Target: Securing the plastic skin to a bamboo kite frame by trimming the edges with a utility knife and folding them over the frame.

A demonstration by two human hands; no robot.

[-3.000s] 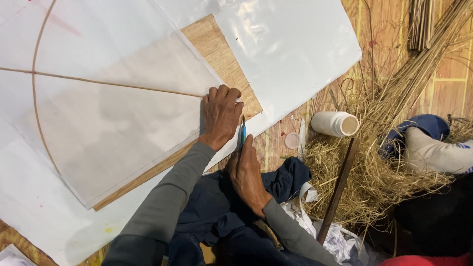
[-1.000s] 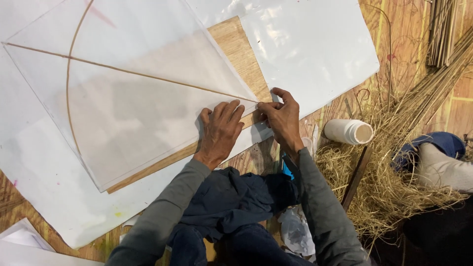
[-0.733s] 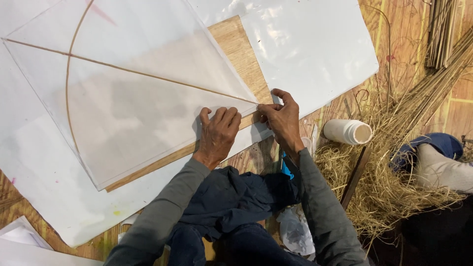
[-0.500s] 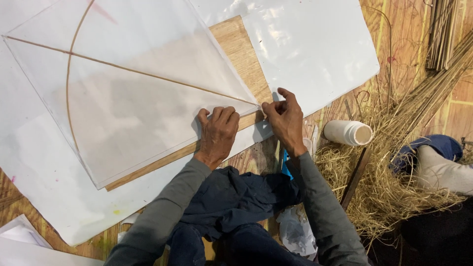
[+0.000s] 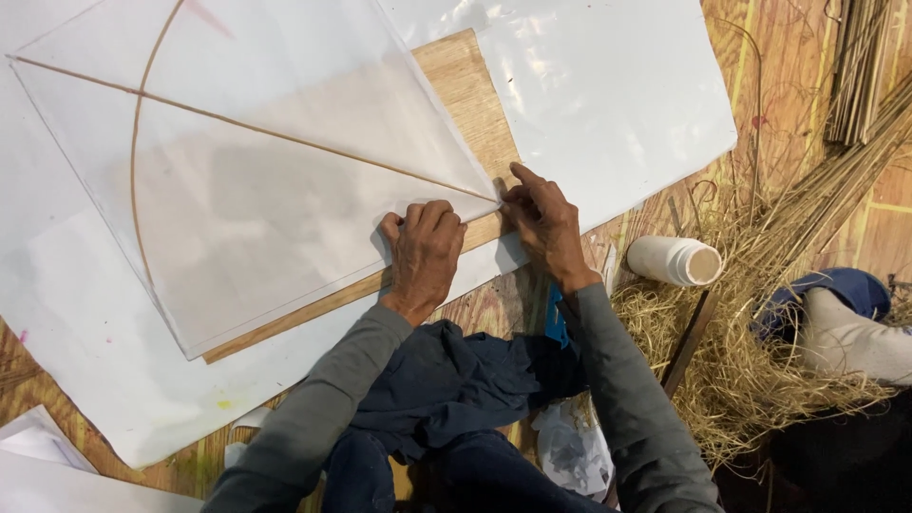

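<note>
A translucent white kite sheet (image 5: 256, 180) with a thin straight spine stick and a curved bow stick lies flat on a wooden board (image 5: 467, 87). My left hand (image 5: 425, 249) presses flat on the sheet's near edge, beside its right corner. My right hand (image 5: 543, 220) pinches that corner tip with its fingertips, where the spine stick ends. A blue-handled tool (image 5: 556, 318) lies under my right forearm.
Large white sheets (image 5: 608, 85) lie under and beyond the board. A white plastic bottle (image 5: 674, 260) lies on its side in dry straw (image 5: 750, 370) at the right. Thin sticks (image 5: 855, 104) are bundled at the upper right. Dark cloth (image 5: 446, 380) rests on my lap.
Three seconds ago my right hand was low by my lap with the blue tool. It has since moved up to the kite's corner and keeps working the tip; the left hand stays pressed down.
</note>
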